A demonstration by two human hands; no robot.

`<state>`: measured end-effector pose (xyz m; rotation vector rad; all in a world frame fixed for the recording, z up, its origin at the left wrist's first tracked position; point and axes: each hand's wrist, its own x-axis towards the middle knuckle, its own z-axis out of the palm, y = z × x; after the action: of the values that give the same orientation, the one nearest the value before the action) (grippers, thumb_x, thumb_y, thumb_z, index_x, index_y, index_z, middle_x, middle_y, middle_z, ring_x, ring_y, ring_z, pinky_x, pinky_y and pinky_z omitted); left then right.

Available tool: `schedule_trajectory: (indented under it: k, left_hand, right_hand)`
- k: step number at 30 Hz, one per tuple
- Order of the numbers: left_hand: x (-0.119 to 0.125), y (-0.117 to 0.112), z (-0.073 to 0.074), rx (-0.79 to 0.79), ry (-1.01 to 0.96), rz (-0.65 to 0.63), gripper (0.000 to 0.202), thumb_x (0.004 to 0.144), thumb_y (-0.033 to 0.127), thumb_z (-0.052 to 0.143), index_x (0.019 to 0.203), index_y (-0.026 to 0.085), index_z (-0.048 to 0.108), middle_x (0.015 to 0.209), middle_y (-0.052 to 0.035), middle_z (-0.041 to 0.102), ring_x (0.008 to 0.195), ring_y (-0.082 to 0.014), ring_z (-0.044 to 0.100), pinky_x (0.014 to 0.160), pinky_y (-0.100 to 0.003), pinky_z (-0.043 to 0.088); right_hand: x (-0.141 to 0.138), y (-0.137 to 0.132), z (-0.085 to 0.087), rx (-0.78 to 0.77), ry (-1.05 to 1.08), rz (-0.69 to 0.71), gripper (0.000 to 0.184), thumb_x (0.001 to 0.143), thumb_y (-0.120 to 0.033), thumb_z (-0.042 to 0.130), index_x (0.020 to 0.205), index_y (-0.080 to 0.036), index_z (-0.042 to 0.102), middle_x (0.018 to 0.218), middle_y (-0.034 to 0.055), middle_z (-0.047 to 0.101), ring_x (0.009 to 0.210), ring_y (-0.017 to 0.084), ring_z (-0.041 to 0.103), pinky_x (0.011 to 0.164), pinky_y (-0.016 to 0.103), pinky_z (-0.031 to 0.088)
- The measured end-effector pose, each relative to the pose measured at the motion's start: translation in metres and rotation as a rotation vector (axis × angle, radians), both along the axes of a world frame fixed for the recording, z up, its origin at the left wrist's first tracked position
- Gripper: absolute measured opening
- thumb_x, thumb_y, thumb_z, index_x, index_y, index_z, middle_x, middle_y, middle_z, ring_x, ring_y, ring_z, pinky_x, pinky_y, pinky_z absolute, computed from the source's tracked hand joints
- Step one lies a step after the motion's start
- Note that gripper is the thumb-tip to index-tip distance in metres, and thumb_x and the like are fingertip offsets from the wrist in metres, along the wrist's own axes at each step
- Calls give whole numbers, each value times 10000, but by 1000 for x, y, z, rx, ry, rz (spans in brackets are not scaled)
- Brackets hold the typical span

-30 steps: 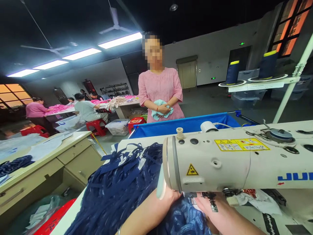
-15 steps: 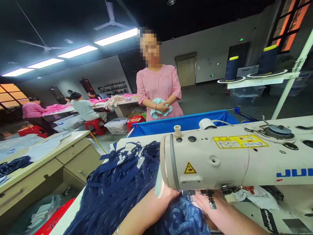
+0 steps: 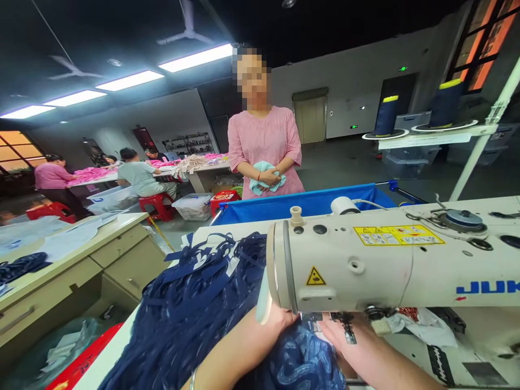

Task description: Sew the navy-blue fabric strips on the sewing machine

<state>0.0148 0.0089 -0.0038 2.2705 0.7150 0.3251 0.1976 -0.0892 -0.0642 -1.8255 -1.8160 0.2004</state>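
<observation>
Under the head of a white sewing machine (image 3: 385,265), my two hands come together from either side. My left hand (image 3: 281,318) is left of the needle area, against patterned blue fabric (image 3: 306,357). Across from it, my right hand (image 3: 335,328) reaches in from the right, at the edge of the same bunched fabric. The machine head covers the fingers of both hands, so their grip is hidden. A heap of navy fabric strips (image 3: 199,303) lies on the machine table left of my left forearm.
Navy thread cones (image 3: 385,116) stand on a rack at right. Behind the machine hangs a blue cloth bin (image 3: 300,200), and a person in pink (image 3: 264,141) stands beyond it, holding a light-blue cloth. A desk with drawers (image 3: 122,246) is at left; other people sit farther back.
The view has shifted slightly. Both hands stay beneath the machine head, and the blue fabric lies nearly as before.
</observation>
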Motion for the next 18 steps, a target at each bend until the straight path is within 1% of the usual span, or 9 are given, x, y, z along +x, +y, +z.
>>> schedule_trajectory:
  k: [3, 6, 10, 13, 16, 18]
  left_hand:
    - [0, 2, -5, -7, 1, -27, 431, 912, 366, 488, 1320, 227, 484, 1292, -13, 553, 1240, -194, 445, 1116, -331, 248]
    - [0, 2, -5, -15, 8, -24, 430, 903, 382, 502, 1308, 238, 499, 1273, -4, 569, 1229, -198, 456, 1120, -342, 238]
    - [0, 1, -4, -11, 7, -35, 433, 909, 400, 479, 1309, 236, 506, 1280, -9, 563, 1249, -206, 434, 1119, -342, 239]
    - [-1, 1, -5, 7, 15, -33, 444, 906, 393, 486, 1323, 241, 488, 1307, -13, 541, 1233, -199, 454, 1115, -331, 243]
    - [-2, 0, -6, 20, 12, -1, 488, 904, 386, 490, 1351, 195, 451, 1328, -52, 520, 1233, -203, 456, 1099, -317, 270]
    - [-3, 0, -6, 37, 8, -13, 476, 918, 382, 464, 1349, 182, 449, 1313, -59, 534, 1246, -202, 442, 1095, -319, 273]
  right_hand:
    - [0, 1, 7, -38, 5, 32, 272, 840, -291, 408, 777, -255, 669, 762, 10, 686, 706, 208, 636, 701, 328, 516]
    - [0, 3, 6, -39, -9, 5, 252, 824, -305, 439, 705, -249, 653, 686, 2, 663, 640, 202, 619, 658, 314, 510]
    - [2, 3, -1, -46, -54, 10, 258, 835, -299, 424, 746, -253, 662, 716, 1, 670, 665, 207, 623, 667, 318, 505]
    - [2, 2, -2, -40, -77, 21, 290, 847, -301, 397, 766, -248, 670, 733, 11, 677, 673, 214, 624, 675, 338, 507]
    - [1, 3, -2, -19, -96, 12, 281, 847, -288, 402, 801, -249, 676, 783, 15, 687, 713, 216, 633, 710, 339, 510]
    - [0, 4, -3, -4, -133, -5, 260, 833, -271, 420, 814, -246, 677, 802, 19, 688, 728, 218, 634, 724, 335, 510]
